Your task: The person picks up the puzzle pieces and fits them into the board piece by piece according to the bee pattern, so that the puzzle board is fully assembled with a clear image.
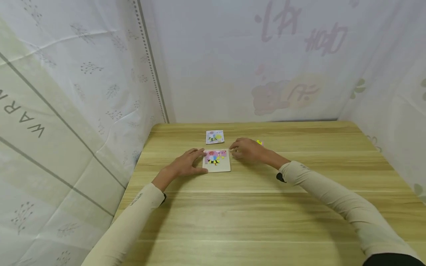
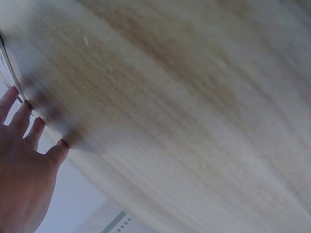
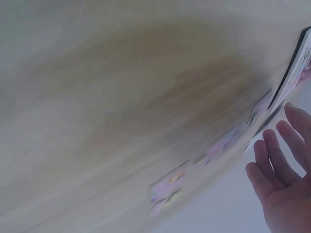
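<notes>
A square puzzle board (image 1: 221,167) lies on the table with a partly assembled bee picture (image 1: 212,156) across its upper part. Its lower part and right side show pale, bare base. My left hand (image 1: 188,163) rests at the board's left edge, fingers spread, thumb by the near corner. The left wrist view shows that hand's fingertips (image 2: 23,104) along the edge. Just right of the board, my right hand (image 1: 249,150) hovers low with loosely bent fingers and nothing visible in them. In the right wrist view, loose puzzle pieces (image 3: 169,187) lie near that hand.
A small card (image 1: 215,137) printed with a bee lies behind the board. Beyond my right hand a yellow and pink piece (image 1: 260,142) peeks out. The wooden table (image 1: 226,214) ends at a back edge against a hanging printed curtain (image 1: 213,66).
</notes>
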`<state>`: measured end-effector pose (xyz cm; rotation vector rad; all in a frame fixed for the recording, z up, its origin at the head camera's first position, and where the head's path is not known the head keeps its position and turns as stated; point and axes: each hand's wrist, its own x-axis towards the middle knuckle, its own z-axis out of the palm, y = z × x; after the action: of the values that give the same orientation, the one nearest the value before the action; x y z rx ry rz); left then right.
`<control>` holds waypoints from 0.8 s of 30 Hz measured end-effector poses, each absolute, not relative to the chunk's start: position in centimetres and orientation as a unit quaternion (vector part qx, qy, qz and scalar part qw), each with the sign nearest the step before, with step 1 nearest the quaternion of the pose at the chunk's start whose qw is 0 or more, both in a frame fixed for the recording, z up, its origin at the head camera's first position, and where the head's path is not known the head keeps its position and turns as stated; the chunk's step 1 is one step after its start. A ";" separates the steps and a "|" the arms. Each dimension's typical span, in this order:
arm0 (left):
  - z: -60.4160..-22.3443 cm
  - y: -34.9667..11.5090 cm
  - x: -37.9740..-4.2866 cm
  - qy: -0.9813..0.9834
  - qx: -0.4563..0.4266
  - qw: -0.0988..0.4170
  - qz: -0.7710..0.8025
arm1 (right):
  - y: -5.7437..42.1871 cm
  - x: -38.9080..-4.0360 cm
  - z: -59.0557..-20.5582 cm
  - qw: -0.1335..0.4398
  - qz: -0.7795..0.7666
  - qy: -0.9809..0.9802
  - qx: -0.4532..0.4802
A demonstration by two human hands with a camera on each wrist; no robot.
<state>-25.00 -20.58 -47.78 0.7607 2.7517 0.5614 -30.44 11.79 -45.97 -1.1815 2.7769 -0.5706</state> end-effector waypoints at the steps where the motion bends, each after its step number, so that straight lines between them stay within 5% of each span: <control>1: -47.7 -20.6 -25.0 0.939 0.259 0.117 0.192 | 12.1 -30.6 -45.9 0.034 -0.185 0.905 -0.381; 24: -47.5 -20.5 -24.7 0.938 0.259 0.118 0.198 | 18.8 -32.6 -45.4 0.037 -0.188 0.931 -0.310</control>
<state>-24.72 -20.46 -47.50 0.7567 2.7436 0.5795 -32.63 18.80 -45.44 -0.9506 2.8594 -0.5758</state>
